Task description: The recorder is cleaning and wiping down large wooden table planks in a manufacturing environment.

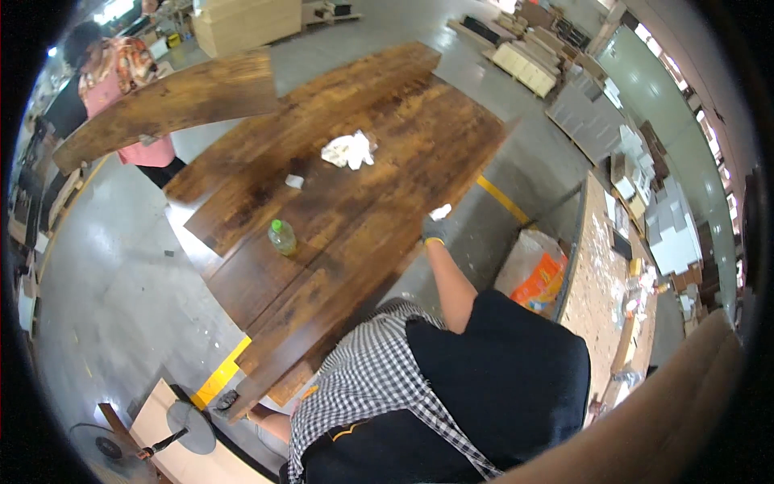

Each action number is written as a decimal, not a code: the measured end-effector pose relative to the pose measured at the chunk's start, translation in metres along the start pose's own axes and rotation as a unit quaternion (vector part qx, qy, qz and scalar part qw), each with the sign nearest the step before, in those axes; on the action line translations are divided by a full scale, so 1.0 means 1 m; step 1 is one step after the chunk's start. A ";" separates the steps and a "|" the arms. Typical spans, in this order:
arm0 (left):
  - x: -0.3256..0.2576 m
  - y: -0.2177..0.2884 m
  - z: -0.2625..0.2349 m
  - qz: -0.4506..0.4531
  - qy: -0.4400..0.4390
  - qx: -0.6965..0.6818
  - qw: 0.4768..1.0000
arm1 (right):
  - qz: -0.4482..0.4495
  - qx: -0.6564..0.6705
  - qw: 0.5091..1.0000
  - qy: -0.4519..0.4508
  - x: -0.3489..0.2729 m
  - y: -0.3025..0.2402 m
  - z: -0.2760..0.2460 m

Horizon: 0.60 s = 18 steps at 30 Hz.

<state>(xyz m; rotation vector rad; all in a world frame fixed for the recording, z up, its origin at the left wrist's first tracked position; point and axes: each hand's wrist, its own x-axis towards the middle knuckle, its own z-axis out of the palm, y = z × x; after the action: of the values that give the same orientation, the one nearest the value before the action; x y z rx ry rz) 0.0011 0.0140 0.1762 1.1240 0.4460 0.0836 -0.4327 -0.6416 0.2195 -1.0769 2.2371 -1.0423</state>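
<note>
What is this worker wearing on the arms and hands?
The right hand wears a dark grey glove with a yellowish cuff, forearm unsleeved. The shirt is black-and-white checked under a black apron. The left hand is too unclear.

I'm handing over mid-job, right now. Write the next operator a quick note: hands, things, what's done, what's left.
Right hand: gloved, fingers closed on a small white cloth at the right edge of the stacked dark wooden boards.
Left hand: low by the boards' near end, grip unclear.
On the boards: crumpled white rag, green-capped bottle.
Done: cloth in hand, at the boards.
Left: cannot tell how much of the surface has been wiped.
</note>
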 end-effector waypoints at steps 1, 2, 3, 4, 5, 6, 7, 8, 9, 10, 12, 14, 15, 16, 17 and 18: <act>0.000 -0.003 0.006 -0.004 -0.006 -0.005 1.000 | -0.139 -0.141 0.980 0.005 -0.001 0.006 -0.024; 0.000 -0.004 0.008 -0.002 -0.002 -0.013 1.000 | -0.146 -0.407 0.880 -0.197 -0.005 -0.027 -0.057; 0.000 -0.002 0.008 -0.001 -0.001 -0.020 1.000 | -0.014 -0.157 0.973 -0.169 -0.018 -0.029 -0.065; -0.003 -0.004 0.006 0.000 0.003 -0.030 1.000 | -0.024 -0.145 0.978 -0.148 -0.025 -0.040 -0.076; -0.005 -0.006 0.007 -0.005 0.013 -0.042 0.999 | -0.028 -0.126 0.982 -0.137 -0.026 -0.044 -0.079; -0.006 -0.009 0.013 -0.004 0.019 -0.052 0.998 | -0.026 -0.105 0.986 -0.125 -0.023 -0.039 -0.079; -0.009 -0.013 0.018 -0.006 0.022 -0.062 0.998 | -0.031 -0.101 0.986 -0.127 -0.016 -0.037 -0.077; -0.009 -0.015 0.019 -0.004 0.023 -0.067 0.997 | -0.069 -0.089 0.987 -0.114 -0.005 -0.024 -0.067; -0.012 -0.016 0.013 -0.002 0.030 -0.078 0.996 | -0.112 -0.078 0.985 -0.106 -0.011 -0.025 -0.060; -0.014 -0.016 0.008 0.003 0.032 -0.087 0.996 | -0.119 -0.077 0.983 -0.117 -0.019 -0.023 -0.054; -0.016 -0.014 0.000 0.019 0.013 -0.100 0.995 | -0.035 -0.095 0.984 -0.147 -0.042 -0.042 -0.058; -0.017 -0.015 -0.012 0.048 -0.052 -0.122 0.990 | -0.140 -0.044 0.985 -0.092 -0.020 -0.005 -0.027; -0.004 -0.010 0.052 -0.022 0.161 -0.131 0.978 | -0.102 -0.046 0.990 -0.081 -0.018 -0.001 -0.039; -0.013 0.000 0.013 0.017 0.210 -0.100 0.972 | -0.105 -0.069 0.984 -0.125 -0.036 -0.016 -0.027; -0.010 -0.001 0.010 -0.001 0.123 -0.101 0.987 | -0.153 -0.122 0.968 -0.160 0.008 0.015 -0.011; -0.011 -0.018 0.003 -0.021 0.039 -0.107 0.993 | -0.204 -0.168 0.947 -0.183 0.056 0.048 0.004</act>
<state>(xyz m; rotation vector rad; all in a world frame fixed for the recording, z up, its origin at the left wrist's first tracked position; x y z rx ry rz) -0.0105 0.0002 0.1647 0.9026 0.5177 0.1367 -0.4855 -0.6686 0.1755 -1.7763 1.9683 -0.5414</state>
